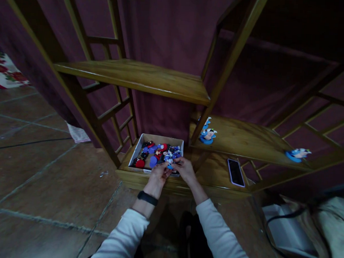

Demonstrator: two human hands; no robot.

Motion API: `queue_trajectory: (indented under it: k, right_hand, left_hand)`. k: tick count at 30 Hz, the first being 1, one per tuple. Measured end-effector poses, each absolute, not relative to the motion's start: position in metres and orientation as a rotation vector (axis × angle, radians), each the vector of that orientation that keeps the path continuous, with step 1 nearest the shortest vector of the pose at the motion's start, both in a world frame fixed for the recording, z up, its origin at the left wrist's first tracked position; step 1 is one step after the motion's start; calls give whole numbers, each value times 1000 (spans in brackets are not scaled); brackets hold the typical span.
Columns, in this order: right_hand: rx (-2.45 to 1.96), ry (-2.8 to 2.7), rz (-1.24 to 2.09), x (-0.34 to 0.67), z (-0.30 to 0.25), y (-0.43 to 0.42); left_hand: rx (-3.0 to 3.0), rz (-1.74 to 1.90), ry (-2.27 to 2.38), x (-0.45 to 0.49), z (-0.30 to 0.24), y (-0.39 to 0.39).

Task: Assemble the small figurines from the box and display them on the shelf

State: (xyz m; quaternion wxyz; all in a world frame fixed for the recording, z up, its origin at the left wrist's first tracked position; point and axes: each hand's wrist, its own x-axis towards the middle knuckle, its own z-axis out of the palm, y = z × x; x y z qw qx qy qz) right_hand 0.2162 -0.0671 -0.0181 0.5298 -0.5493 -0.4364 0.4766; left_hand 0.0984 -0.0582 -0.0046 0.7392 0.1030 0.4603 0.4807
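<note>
A shallow cardboard box (135, 158) on the lowest shelf holds several small figurines with red, purple and blue round bases. At its front right edge, my left hand (160, 171) and my right hand (184, 168) come together. Between their fingertips is a small blue-and-white figurine (170, 164), its details too small to make out. Fingers of both hands are closed on it. A dark band (147, 198) circles my left wrist. Other white-and-blue figurines, such as one (208, 136) near the post, stand on the shelf to the right.
A phone (236, 172) lies on the low shelf at the right. One more figurine (298, 154) sits at the right end of the middle shelf (245, 139). An upper shelf (134, 77) and wooden posts frame the box. Bags and a cable (281, 217) are at the lower right.
</note>
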Motion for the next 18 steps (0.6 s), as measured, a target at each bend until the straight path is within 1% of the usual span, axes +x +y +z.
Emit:
queue_trajectory:
  k: [7, 14, 18]
  right_hand:
    - [-1299, -955, 1156, 206, -24, -68]
    - [-1041, -841, 1306, 205, -8, -83]
    - [-986, -713, 1364, 202, -6, -100]
  left_hand:
    - [146, 1124, 1132, 103, -4, -59]
    - [132, 1013, 981, 89, 9, -62]
    - [180, 967, 908, 80, 12, -77]
